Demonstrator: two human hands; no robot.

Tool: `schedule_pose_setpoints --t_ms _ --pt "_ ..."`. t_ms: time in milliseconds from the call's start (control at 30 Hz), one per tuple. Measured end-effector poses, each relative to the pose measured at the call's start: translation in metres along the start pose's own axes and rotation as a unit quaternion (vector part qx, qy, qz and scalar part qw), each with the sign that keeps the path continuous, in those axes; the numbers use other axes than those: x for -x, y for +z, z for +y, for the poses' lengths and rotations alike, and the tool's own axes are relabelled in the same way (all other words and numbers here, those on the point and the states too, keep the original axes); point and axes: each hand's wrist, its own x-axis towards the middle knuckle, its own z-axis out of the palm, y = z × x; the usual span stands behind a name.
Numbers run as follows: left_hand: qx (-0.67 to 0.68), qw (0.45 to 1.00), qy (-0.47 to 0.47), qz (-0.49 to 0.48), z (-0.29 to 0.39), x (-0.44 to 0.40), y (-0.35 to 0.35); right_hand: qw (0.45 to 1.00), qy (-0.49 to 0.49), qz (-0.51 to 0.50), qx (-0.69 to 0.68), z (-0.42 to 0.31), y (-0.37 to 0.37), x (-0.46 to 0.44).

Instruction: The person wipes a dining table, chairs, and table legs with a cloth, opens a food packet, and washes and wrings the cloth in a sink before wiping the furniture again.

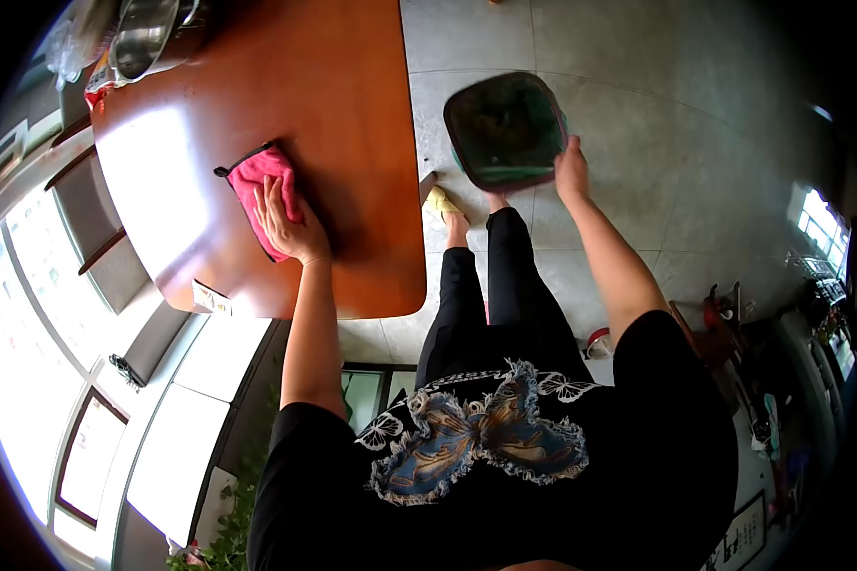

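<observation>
A pink cloth [248, 178] with black edging lies on the reddish-brown wooden table. My left hand [293, 226] rests flat on top of it, fingers extended and slightly apart. Over the floor, to the right of the table, my right hand [571, 172] is closed on the right side of a squarish, dark green container [505, 131] with rounded corners. The container looks see-through, but its contents are too dark to make out.
On the wooden table [352, 114], a metal pot [148, 40] stands at the far left corner, and a small printed packet [211, 299] lies by the near edge. White-topped units [176, 457] and windows line the left. Green leaves [229, 533] show at lower left.
</observation>
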Motion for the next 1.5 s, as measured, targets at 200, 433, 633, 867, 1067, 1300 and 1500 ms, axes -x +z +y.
schedule_pose_setpoints --t_ms 200,433,633,867,1067,1300,1500 --pt "0.012 0.999 0.03 0.003 0.026 0.006 0.017 0.973 -0.074 0.112 0.19 -0.008 0.078 -0.046" --pt "0.009 1.0 0.018 -0.016 0.06 0.005 0.023 0.973 -0.073 0.097 0.195 0.014 0.152 -0.129" --pt "0.049 0.998 -0.044 -0.025 0.059 0.014 0.044 0.972 -0.046 0.053 0.223 0.033 0.176 -0.19" --pt "0.033 0.999 -0.031 -0.023 0.057 0.005 0.039 0.98 -0.109 0.06 0.153 0.033 0.154 -0.182" --pt "0.052 0.997 -0.038 -0.031 0.04 0.022 0.049 0.983 -0.111 0.101 0.106 0.08 0.076 -0.127" --pt "0.088 0.992 -0.078 -0.038 0.043 0.022 0.058 0.989 -0.078 0.125 -0.025 0.019 -0.01 -0.028" --pt "0.192 0.955 -0.226 -0.005 0.057 0.03 0.081 0.971 -0.162 -0.095 -0.145 -0.083 -0.019 0.051"
